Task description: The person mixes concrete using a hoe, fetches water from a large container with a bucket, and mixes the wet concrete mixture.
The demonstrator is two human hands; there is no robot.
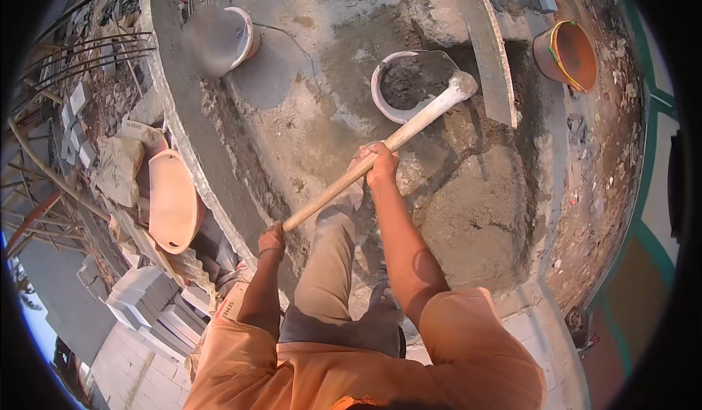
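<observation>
My left hand (pixel 271 239) is wrapped round the lower end of a long wooden-handled hoe (pixel 329 193). Further up the same handle, my right hand (pixel 382 164) is closed on it. The handle slants up to the right, and its pale, crusted head reaches the right rim of a round bucket (pixel 377 92). Grey wet mortar (pixel 413 81) fills much of that bucket; the hoe's blade is hard to tell apart from it. Below the bucket, to the right of my right forearm, a mound of wet mortar (pixel 479 216) lies on the ground.
An orange bucket (pixel 567 55) stands at the upper right, near a board (pixel 486 44). Another bucket (pixel 245 39), partly blurred, is at the upper left. Beyond a low concrete edge (pixel 194 158) lie a peach-coloured tub (pixel 173 202), stacked pale blocks (pixel 150 300) and bent rods.
</observation>
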